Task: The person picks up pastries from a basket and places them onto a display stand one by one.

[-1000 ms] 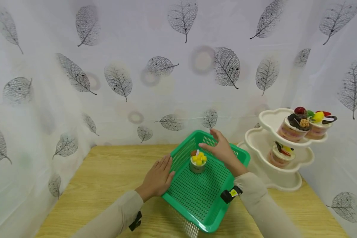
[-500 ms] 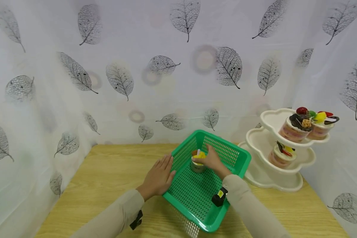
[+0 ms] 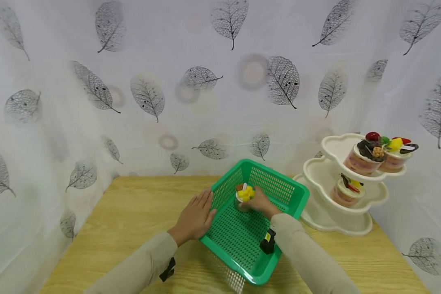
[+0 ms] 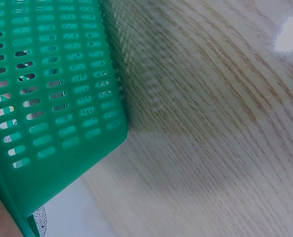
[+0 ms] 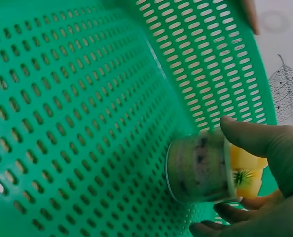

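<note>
A green perforated plastic basket (image 3: 235,241) rests at an angle on the table. Inside, near its far left corner, stands a small dessert cup (image 5: 201,168) with clear sides, yellow fruit chunks and a brown piece on top. My right hand (image 3: 261,203) reaches over the basket's right side and grips this cup near its top, thumb (image 5: 255,137) on one side and fingers on the other. Flat against the left rim lies my left hand (image 3: 194,218), its fingers straight. The left wrist view shows the basket's slotted outer wall (image 4: 53,98) close up.
At the right stands a cream three-tier stand (image 3: 336,218) with scalloped plates. Two dessert cups (image 3: 361,163) sit on its top tier, another dessert cup (image 3: 347,194) on the middle one. A leaf-print curtain (image 3: 213,114) hangs behind the wooden table (image 3: 132,216).
My right hand has moved down and left from above the basket's far side to the fruit-topped dessert cup and taken hold of it. The left hand stays at the rim.
</note>
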`<state>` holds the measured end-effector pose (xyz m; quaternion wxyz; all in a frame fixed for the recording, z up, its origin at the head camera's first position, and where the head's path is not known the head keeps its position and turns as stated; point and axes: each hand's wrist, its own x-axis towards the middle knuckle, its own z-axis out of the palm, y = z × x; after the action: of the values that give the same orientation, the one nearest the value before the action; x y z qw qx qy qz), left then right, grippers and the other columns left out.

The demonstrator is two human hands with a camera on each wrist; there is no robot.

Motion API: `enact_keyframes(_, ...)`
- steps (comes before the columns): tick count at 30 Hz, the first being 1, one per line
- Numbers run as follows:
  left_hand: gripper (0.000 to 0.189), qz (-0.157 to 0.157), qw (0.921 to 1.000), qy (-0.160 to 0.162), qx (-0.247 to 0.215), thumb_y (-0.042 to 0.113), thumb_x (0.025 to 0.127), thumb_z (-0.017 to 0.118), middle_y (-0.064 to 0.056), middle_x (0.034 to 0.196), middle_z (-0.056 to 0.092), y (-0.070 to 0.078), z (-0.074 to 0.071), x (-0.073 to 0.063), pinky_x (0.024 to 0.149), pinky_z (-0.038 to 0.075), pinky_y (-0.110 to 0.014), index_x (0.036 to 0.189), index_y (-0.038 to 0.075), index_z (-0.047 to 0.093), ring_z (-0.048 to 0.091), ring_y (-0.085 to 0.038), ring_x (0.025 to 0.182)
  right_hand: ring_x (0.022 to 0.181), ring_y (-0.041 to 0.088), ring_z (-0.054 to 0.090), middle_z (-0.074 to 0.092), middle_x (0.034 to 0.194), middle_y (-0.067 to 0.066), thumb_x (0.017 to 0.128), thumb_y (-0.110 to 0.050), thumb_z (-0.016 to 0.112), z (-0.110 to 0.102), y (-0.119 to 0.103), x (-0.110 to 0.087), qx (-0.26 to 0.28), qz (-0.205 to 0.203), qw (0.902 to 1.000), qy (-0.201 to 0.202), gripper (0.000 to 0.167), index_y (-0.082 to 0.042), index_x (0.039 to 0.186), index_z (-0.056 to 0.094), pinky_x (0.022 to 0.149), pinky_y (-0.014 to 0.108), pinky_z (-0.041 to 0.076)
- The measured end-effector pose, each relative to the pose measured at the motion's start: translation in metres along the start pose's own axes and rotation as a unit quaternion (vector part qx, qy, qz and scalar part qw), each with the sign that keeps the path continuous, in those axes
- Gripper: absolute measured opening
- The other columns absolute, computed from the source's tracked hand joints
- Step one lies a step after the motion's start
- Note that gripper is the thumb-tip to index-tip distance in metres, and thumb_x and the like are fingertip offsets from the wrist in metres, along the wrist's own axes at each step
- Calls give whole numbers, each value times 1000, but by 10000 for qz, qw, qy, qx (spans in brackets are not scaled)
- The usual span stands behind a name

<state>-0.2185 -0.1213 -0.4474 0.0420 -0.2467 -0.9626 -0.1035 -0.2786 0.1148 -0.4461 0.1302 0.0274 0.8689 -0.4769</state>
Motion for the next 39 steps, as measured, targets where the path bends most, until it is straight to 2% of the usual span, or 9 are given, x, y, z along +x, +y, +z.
enact_keyframes(5,60,2,10000,10,29,34,105,29,-18,158,17,-1,0,1,118,15,-47,151,-3,21,14,-31,146,121,44,46,43,134,31,80,-10,76,3,3,3,33,62,9999,-83,88,10,145,21,103,55,38)
enact_keyframes(19,59,24,10000,50,78,33,105,29,-18,158,18,-3,1,3,118,17,-48,150,-4,22,17,-33,146,125,43,45,43,137,29,82,-10,75,4,5,7,-167,94,9997,178,76,5,143,30,104,55,38)
enact_keyframes(27,59,97,9999,140,-17,34,105,29,-20,157,20,-2,0,1,116,20,-50,149,-5,24,20,-35,144,122,44,46,45,134,30,82,-9,74,3,2,3,-168,26,9996,233,72,8,139,33,102,55,40)
enact_keyframes(39,58,22,10000,-12,92,32,105,29,-19,157,18,0,-1,2,118,16,-47,150,-4,23,18,-34,145,119,43,49,47,131,30,81,-11,75,1,1,0,-76,-21,9997,221,71,10,137,36,98,54,44)
